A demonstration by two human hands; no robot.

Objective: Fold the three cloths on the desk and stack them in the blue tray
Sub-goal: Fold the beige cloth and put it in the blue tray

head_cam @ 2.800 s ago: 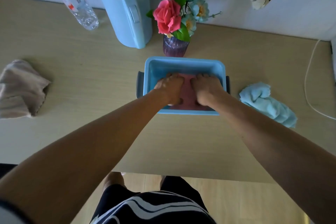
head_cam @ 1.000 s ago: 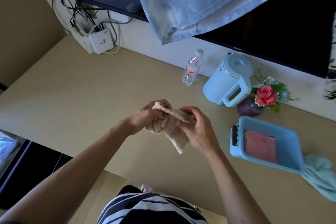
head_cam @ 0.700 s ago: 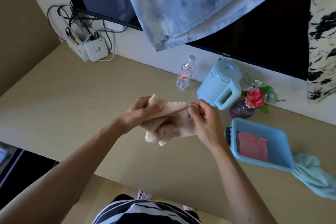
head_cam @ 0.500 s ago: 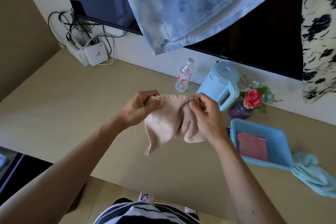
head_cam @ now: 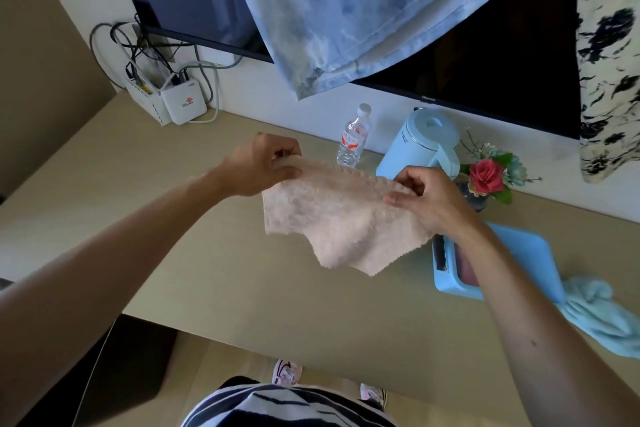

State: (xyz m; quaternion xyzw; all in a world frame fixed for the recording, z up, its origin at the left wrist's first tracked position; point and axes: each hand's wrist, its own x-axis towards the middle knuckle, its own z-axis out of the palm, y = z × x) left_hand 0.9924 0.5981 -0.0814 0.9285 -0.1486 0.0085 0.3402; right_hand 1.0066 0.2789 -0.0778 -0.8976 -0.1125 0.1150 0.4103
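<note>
Left hand (head_cam: 263, 166) and right hand (head_cam: 420, 196) each pinch a top corner of the beige terry cloth (head_cam: 337, 218), held spread above the worktop (head_cam: 214, 253) — likely to square it for folding. Blue plastic tray (head_cam: 530, 250) waits near the right edge — pale blue crumpled cloth (head_cam: 599, 315) touching it.

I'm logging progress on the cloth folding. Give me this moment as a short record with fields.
left hand: pinches one top corner of the beige cloth
right hand: pinches the other top corner
beige cloth: spread open, held above the desk, unfolded
blue tray: holds a pink cloth, mostly hidden by the right arm
light blue cloth: crumpled on the desk, right of the tray
left to fold: beige and light blue
</note>
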